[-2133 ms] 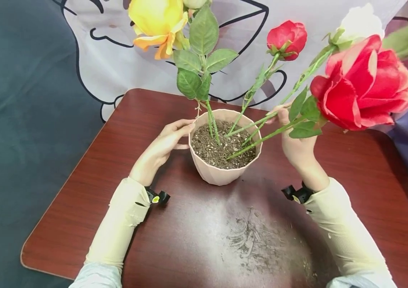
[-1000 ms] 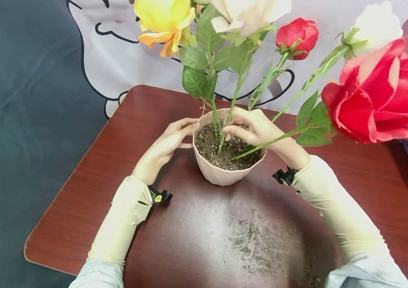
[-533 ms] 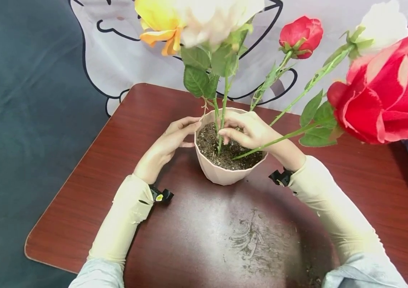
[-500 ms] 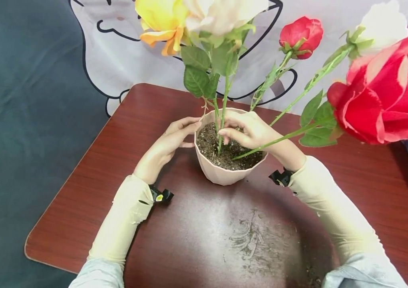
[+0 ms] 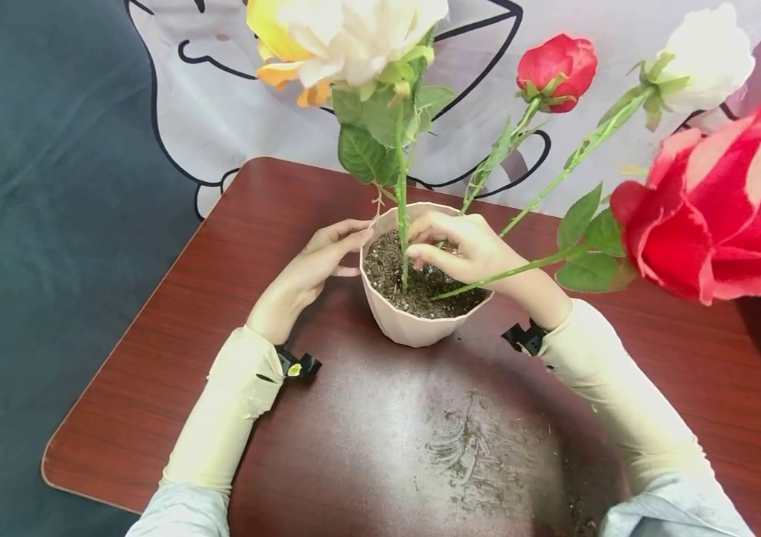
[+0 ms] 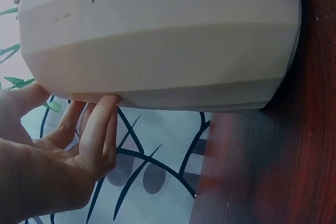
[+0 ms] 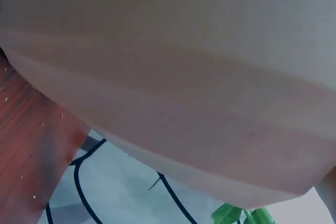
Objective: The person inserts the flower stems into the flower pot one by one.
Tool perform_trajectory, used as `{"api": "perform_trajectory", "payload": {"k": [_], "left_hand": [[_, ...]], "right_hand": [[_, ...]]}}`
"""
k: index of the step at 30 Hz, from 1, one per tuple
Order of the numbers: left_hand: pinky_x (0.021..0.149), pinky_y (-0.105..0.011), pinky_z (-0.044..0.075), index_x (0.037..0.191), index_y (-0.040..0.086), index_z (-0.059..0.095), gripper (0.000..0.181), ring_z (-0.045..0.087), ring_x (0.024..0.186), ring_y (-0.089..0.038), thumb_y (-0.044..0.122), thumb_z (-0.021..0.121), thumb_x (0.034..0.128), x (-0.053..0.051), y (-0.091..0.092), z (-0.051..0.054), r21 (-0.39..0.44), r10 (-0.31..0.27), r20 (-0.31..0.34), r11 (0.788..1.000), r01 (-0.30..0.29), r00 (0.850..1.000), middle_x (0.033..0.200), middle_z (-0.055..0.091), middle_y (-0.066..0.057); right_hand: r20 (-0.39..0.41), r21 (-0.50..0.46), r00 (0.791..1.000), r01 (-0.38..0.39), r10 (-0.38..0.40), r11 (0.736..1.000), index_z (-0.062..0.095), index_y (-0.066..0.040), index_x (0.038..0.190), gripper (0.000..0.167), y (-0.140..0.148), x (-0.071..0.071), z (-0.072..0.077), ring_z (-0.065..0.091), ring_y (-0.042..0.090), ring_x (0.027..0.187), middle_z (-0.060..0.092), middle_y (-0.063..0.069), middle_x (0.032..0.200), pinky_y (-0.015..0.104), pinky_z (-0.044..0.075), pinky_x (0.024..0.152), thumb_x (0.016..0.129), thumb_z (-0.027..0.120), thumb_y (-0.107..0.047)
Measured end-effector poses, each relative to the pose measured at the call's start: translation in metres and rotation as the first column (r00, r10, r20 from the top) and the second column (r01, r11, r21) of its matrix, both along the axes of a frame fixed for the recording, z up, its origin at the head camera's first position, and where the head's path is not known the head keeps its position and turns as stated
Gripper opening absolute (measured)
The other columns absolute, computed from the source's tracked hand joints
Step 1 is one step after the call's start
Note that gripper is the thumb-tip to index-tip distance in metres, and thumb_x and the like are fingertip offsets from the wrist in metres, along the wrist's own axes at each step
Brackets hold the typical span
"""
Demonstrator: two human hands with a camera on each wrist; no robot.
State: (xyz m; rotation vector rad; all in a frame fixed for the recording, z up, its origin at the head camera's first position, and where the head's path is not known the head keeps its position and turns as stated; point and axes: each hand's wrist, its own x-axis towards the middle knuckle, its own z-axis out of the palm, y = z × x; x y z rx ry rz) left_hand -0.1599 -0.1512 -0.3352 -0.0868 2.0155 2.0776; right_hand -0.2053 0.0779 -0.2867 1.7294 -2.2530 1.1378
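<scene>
A pale pink faceted flower pot (image 5: 414,332) full of dark soil (image 5: 387,272) stands on the table. My left hand (image 5: 309,265) rests against its left side near the rim; in the left wrist view its fairly straight fingers (image 6: 97,129) touch the pot wall. Over the soil, my right hand (image 5: 470,242) has its thumb and fingertips beside the green stem (image 5: 402,224) of a cream rose (image 5: 360,37). That stem stands upright in the soil, in full sight left of the fingertips. The pot wall (image 7: 173,103) fills most of the right wrist view, hiding the right fingers.
A yellow rose (image 5: 276,33) stands behind the cream one. A small red rose (image 5: 557,72), a white rose (image 5: 709,56) and a large red rose (image 5: 722,205) lean right. Soil smears (image 5: 474,455) mark the brown table (image 5: 172,358). A printed cloth (image 5: 212,112) hangs behind.
My right hand came from the pot's right side with the cream rose stem pinched and set it in the soil. The rose now leans further left, apparently let go. My left hand stayed.
</scene>
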Motion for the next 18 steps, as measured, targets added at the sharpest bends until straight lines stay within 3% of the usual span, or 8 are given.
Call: {"api": "perform_trajectory", "payload": {"k": [9,15,18], "left_hand": [[0.088,-0.044,0.049,0.132,0.009,0.050,0.041,0.045,0.122,-0.019,0.027,0.052,0.0959,-0.007,0.004,-0.004,-0.006,-0.009,0.004,1.000,0.009,1.000,0.131,0.050,-0.008],[0.089,-0.044,0.048,0.133,0.010,0.050,0.041,0.045,0.123,-0.019,0.028,0.052,0.0958,-0.007,0.001,-0.007,-0.012,-0.010,0.007,1.000,0.010,1.000,0.131,0.050,-0.008],[0.088,-0.042,0.049,0.133,0.011,0.050,0.041,0.045,0.122,-0.018,0.029,0.052,0.0959,-0.006,-0.002,-0.008,-0.030,-0.010,0.002,0.999,0.010,1.000,0.132,0.049,-0.007]], "right_hand": [[0.026,-0.112,0.995,0.096,-0.094,0.989,0.062,-0.001,0.098,0.015,0.022,-0.002,0.002,0.064,0.009,0.066,0.069,0.002,0.076,0.017,0.046,0.056,0.084,0.063,0.005],[0.127,-0.203,0.981,0.169,-0.146,0.964,0.061,0.004,0.102,0.015,0.046,0.002,0.000,0.063,0.010,0.066,0.068,0.006,0.077,0.017,0.047,0.053,0.087,0.057,0.008],[0.258,-0.195,0.946,0.248,-0.194,0.949,0.058,0.007,0.103,0.016,0.061,0.008,-0.003,0.064,0.009,0.069,0.068,0.000,0.083,0.017,0.048,0.057,0.088,0.054,0.009]]}}
